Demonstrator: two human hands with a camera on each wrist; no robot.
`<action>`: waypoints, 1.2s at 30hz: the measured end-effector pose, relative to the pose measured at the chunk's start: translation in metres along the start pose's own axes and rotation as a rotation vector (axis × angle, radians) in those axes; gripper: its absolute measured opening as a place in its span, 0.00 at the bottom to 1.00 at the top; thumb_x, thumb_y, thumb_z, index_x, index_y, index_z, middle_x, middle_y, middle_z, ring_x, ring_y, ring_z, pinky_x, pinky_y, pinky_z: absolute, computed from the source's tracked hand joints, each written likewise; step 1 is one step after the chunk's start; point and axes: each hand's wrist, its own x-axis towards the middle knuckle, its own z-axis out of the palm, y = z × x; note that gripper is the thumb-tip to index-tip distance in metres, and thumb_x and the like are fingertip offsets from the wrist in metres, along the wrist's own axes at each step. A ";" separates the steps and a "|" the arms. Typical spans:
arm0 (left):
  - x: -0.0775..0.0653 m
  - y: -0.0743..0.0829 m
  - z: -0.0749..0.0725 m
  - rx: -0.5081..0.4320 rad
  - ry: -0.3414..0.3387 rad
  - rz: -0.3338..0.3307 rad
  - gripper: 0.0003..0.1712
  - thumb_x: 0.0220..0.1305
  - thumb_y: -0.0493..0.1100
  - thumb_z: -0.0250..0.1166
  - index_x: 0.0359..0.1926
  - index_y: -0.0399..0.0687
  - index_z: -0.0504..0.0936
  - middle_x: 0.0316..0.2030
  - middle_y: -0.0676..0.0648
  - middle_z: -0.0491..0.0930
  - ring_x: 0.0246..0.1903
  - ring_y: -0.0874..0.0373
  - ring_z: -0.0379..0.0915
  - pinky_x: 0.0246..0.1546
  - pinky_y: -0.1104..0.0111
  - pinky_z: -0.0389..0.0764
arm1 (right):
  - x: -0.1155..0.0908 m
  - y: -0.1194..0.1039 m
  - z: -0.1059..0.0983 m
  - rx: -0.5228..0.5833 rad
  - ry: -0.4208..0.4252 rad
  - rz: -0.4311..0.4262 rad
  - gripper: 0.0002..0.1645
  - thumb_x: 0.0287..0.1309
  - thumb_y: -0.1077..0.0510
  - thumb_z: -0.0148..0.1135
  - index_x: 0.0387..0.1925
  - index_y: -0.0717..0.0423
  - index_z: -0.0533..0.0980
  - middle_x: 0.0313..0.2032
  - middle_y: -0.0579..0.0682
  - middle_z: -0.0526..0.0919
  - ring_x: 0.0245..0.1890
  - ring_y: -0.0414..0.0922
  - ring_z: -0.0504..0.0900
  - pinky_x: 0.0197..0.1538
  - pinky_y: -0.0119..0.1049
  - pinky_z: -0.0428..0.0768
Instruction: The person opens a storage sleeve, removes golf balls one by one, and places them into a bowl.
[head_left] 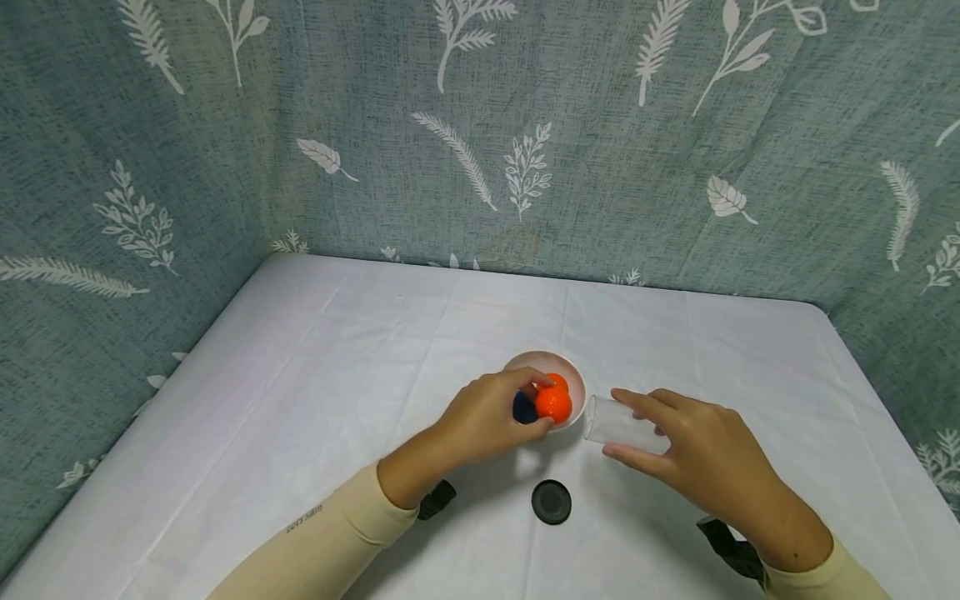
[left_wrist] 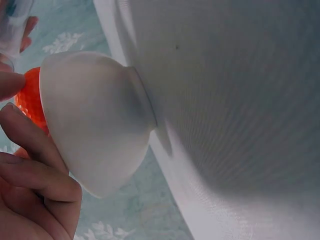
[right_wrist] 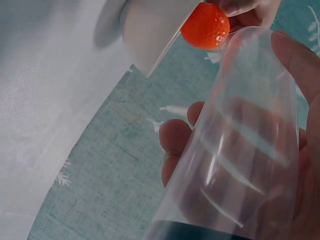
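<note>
My left hand (head_left: pixel 487 408) pinches an orange golf ball (head_left: pixel 553 406) at the rim of a small white bowl (head_left: pixel 578 379). Behind that ball, a second orange ball (head_left: pixel 557 381) sits in the bowl, with a dark blue ball (head_left: pixel 525 407) beside it, partly hidden by my fingers. A clear plastic tube (head_left: pixel 622 423) is in the grip of my right hand (head_left: pixel 701 442), tipped sideways with one end towards the bowl. The right wrist view shows the tube (right_wrist: pixel 240 150) close to the pinched ball (right_wrist: pixel 205 26); a dark band crosses its lower end.
A round black lid (head_left: pixel 551 502) lies on the white-covered table (head_left: pixel 360 358), nearer to me than the bowl and between my forearms. Green leaf-patterned cloth (head_left: pixel 600 167) hangs behind the table and along its sides.
</note>
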 end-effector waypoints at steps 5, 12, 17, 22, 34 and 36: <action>-0.001 0.000 0.001 0.036 0.001 0.019 0.22 0.58 0.50 0.71 0.53 0.54 0.82 0.38 0.59 0.85 0.33 0.65 0.78 0.35 0.73 0.77 | 0.000 0.000 0.001 0.004 0.007 -0.009 0.35 0.40 0.38 0.79 0.52 0.45 0.84 0.29 0.41 0.84 0.18 0.28 0.66 0.21 0.25 0.67; -0.001 -0.001 0.003 0.058 0.006 0.034 0.22 0.57 0.50 0.72 0.53 0.53 0.83 0.39 0.59 0.85 0.33 0.65 0.78 0.35 0.73 0.76 | 0.000 -0.001 0.000 -0.002 -0.001 -0.001 0.35 0.39 0.39 0.80 0.52 0.45 0.84 0.29 0.41 0.84 0.18 0.28 0.67 0.21 0.25 0.67; 0.000 -0.002 0.003 0.077 0.017 0.051 0.21 0.57 0.50 0.73 0.51 0.55 0.83 0.40 0.60 0.84 0.33 0.65 0.77 0.35 0.72 0.76 | 0.000 0.000 0.000 0.002 0.001 -0.003 0.35 0.41 0.37 0.79 0.52 0.45 0.84 0.29 0.41 0.84 0.19 0.28 0.67 0.21 0.25 0.68; 0.001 -0.002 0.004 0.082 0.023 0.056 0.20 0.58 0.50 0.74 0.51 0.56 0.83 0.43 0.59 0.84 0.37 0.62 0.79 0.39 0.69 0.78 | 0.001 -0.001 0.000 0.002 -0.016 0.013 0.35 0.41 0.38 0.79 0.53 0.44 0.84 0.29 0.41 0.84 0.19 0.28 0.68 0.22 0.25 0.69; 0.000 -0.002 0.004 0.108 0.016 0.045 0.14 0.63 0.50 0.70 0.49 0.56 0.86 0.45 0.59 0.86 0.46 0.60 0.83 0.47 0.64 0.81 | 0.001 -0.001 0.001 -0.003 -0.043 0.030 0.35 0.41 0.37 0.79 0.53 0.43 0.83 0.30 0.41 0.85 0.19 0.29 0.70 0.22 0.26 0.69; 0.000 -0.002 0.004 0.103 0.013 0.042 0.14 0.64 0.50 0.69 0.49 0.56 0.86 0.46 0.59 0.86 0.46 0.60 0.83 0.47 0.65 0.81 | 0.001 -0.001 0.001 -0.003 -0.048 0.033 0.35 0.41 0.37 0.79 0.53 0.43 0.84 0.30 0.41 0.85 0.20 0.29 0.70 0.23 0.26 0.69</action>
